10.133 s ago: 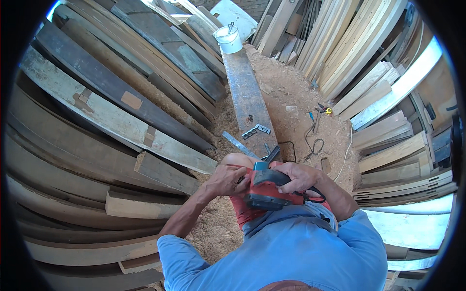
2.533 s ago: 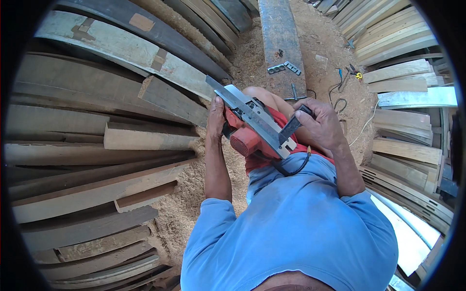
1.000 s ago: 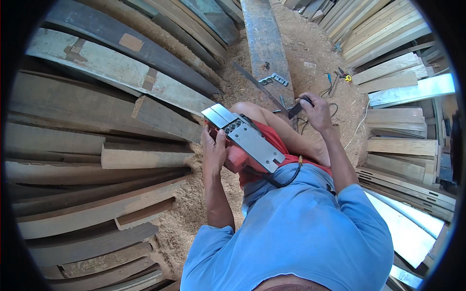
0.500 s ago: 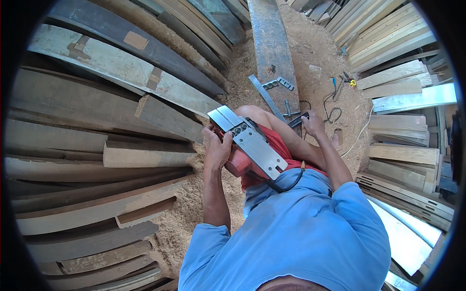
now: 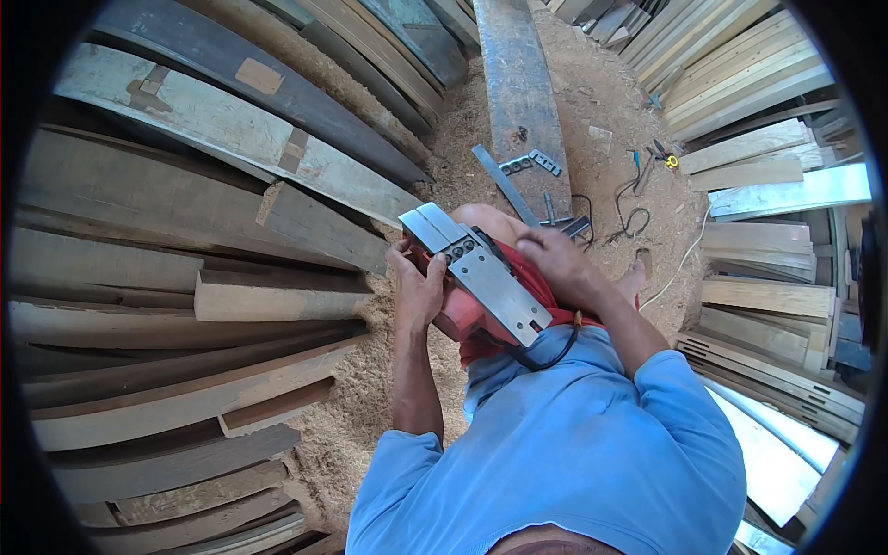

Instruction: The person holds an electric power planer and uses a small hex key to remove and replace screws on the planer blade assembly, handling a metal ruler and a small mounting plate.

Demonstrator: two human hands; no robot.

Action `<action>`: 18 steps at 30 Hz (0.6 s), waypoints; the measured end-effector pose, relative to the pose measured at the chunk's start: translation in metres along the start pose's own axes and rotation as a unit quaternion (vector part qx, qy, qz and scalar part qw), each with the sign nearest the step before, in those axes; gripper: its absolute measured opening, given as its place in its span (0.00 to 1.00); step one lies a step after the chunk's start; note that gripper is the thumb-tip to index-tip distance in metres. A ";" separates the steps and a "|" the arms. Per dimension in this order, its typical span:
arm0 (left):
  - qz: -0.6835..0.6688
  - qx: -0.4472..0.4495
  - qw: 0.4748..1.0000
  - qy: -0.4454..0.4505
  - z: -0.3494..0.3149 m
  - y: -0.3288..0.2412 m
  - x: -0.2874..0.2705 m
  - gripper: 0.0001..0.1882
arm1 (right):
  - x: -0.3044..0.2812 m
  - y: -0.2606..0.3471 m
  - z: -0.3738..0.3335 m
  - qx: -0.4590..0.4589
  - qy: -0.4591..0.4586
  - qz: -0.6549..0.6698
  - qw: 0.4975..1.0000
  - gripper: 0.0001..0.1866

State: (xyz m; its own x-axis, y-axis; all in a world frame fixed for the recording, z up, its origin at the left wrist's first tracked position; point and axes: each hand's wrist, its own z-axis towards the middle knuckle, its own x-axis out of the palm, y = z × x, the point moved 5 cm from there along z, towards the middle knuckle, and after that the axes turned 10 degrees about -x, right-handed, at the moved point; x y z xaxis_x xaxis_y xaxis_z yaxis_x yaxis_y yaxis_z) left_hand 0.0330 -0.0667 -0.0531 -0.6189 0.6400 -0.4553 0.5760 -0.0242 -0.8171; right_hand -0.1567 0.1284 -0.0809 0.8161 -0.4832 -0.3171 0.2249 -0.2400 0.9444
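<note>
An electric hand planer (image 5: pixel 500 298) lies sole-up across my lap, its red body below and its bare metal sole facing me. My left hand (image 5: pixel 418 289) grips its left side, the thumb against the edge near the cutter gap. My right hand (image 5: pixel 555 263) is just right of the planer, over my bent leg; its fingertips are partly hidden, and I cannot tell whether they touch the tool. Beyond it, a dark block-like piece (image 5: pixel 576 228) rests by a T-handled wrench (image 5: pixel 549 211). A flat metal bar (image 5: pixel 505 185) and a slotted metal piece (image 5: pixel 543 162) lie nearby on the plank.
The worn plank (image 5: pixel 518 83) runs away from me over shavings. Stacked boards (image 5: pixel 139 217) line the left, and more timber (image 5: pixel 740 79) stands at right. Yellow-handled scissors (image 5: pixel 672 161), a dark cord (image 5: pixel 622 199) and a pale cable (image 5: pixel 689 250) lie on the floor.
My right hand has let go of the dark block-like piece, now left on the plank, and moved left and nearer to the planer. My left hand keeps its grip.
</note>
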 end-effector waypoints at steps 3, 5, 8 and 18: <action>-0.034 -0.007 0.999 -0.005 0.004 0.009 0.002 0.34 | 0.030 0.020 -0.023 0.001 0.028 0.052 0.998 0.19; -0.057 -0.015 0.998 0.003 0.002 0.002 0.003 0.34 | 0.041 0.022 -0.032 -0.007 0.017 0.072 0.997 0.19; -0.101 -0.016 0.995 0.018 0.002 -0.007 -0.002 0.33 | 0.048 0.028 -0.030 -0.027 0.000 0.052 0.998 0.19; 0.070 0.136 0.988 0.023 0.051 -0.040 0.005 0.29 | 0.051 0.019 -0.009 -0.092 -0.116 -0.020 0.989 0.26</action>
State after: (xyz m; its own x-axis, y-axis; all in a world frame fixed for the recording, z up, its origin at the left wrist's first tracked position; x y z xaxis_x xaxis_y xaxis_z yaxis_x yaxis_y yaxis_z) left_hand -0.0200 -0.1018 -0.0411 -0.5148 0.6494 -0.5598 0.4865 -0.3163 -0.8144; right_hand -0.1058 0.1071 -0.0786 0.6653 -0.6613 -0.3466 0.3654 -0.1165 0.9235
